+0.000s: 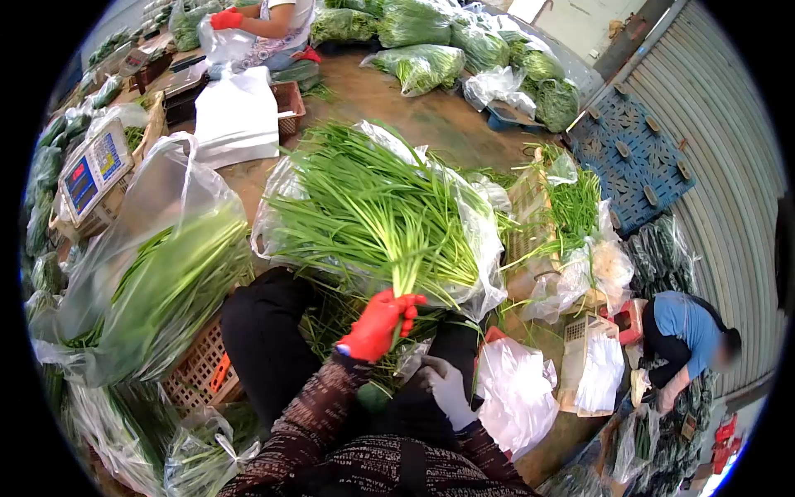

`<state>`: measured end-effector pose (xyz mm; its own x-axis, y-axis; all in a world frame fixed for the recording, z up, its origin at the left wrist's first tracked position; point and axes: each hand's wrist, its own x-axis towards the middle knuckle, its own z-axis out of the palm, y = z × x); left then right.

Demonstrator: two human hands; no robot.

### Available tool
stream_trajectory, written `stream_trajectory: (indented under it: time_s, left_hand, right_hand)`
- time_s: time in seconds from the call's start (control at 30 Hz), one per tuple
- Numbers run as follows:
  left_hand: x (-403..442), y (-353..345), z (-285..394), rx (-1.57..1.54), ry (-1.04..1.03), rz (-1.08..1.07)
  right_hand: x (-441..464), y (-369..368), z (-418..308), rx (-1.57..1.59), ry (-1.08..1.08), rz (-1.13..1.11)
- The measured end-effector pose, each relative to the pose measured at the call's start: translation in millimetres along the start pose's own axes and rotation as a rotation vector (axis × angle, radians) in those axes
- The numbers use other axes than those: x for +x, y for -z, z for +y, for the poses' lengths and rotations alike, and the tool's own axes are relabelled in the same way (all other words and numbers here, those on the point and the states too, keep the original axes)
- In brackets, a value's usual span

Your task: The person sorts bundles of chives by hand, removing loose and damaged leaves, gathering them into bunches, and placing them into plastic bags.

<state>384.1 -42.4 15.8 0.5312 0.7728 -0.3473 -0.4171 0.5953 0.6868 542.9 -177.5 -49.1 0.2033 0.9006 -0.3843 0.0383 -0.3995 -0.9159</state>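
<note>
My left hand (381, 325), in a red glove, is closed around the pale stalk ends of a bunch of garlic chives (404, 261). The leaves fan out over a large heap of chives (356, 190) lying in an opened clear plastic bag (489, 265) before my knees. My right hand (450, 392), in a pale grey glove, hovers over my right thigh, fingers loosely bent and apart, with nothing visible in them. To my left stands a clear bag of chives (178, 257). Pink-white plastic bags (515, 389) lie to the right of my right hand.
A digital scale (93, 172) stands at left, near white sheets (238, 116). A crate with greens (530, 215) is at right, a brown crate (195, 373) at left. Bagged greens (414, 66) line the back. One person (683, 335) bends at right; another (269, 33) works at the back.
</note>
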Motion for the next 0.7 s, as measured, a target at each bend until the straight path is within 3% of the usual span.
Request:
stream_trajectory:
  time_s: [0.03,0.1,0.17,0.2,0.23,0.3,0.33,0.4,0.43,0.53,0.57,0.6,0.67,0.7]
  left_hand:
    - [-21.3,-1.1,16.6,0.004,-0.055,-0.008]
    - [-63.6,3.9,45.9,-0.016,-0.204,-0.053]
    - [-78.5,20.4,52.0,-0.043,-0.428,-0.117]
    - [-79.0,28.8,52.2,-0.110,-0.462,-0.156]
    - [-77.0,32.4,52.0,-0.152,-0.520,-0.215]
    - [-68.6,36.6,43.9,-0.266,-0.594,-0.389]
    - [-65.1,36.6,39.1,-0.224,-0.583,-0.351]
    - [-49.0,35.3,32.5,-0.150,-0.490,-0.259]
    - [-37.8,36.2,25.7,-0.129,-0.434,-0.193]
    - [-17.6,43.3,-2.8,0.018,-0.189,0.020]
    - [-14.7,45.2,-13.0,0.047,-0.092,0.084]
    - [-13.9,42.3,-17.1,0.074,-0.067,0.095]
    - [-7.5,47.3,-32.1,0.113,-0.013,0.113]
    - [-5.6,49.9,-34.7,0.139,0.037,0.117]
  right_hand:
    - [-2.1,5.1,-1.9,-0.009,-0.035,0.038]
    - [13.6,15.0,7.4,-0.061,0.109,0.145]
    - [54.2,24.6,25.3,-0.204,0.324,0.283]
    - [75.3,27.3,20.7,-0.366,0.553,0.342]
    - [91.9,26.6,9.0,-0.537,0.627,0.405]
    - [128.4,27.4,-7.1,-1.072,0.613,0.559]
    - [147.1,28.6,-4.0,-1.070,0.623,0.552]
    - [176.8,26.8,3.3,-1.426,0.342,0.584]
    - [179.1,23.8,0.5,-1.422,0.349,0.575]
    - [192.4,21.0,3.7,-1.304,0.062,0.298]
    - [191.3,22.4,19.7,-1.224,0.256,0.359]
    - [190.0,22.2,39.4,-0.657,0.336,0.222]
    - [168.1,17.6,41.0,-0.039,0.247,-0.021]
    - [128.6,14.4,5.1,0.006,0.113,-0.125]
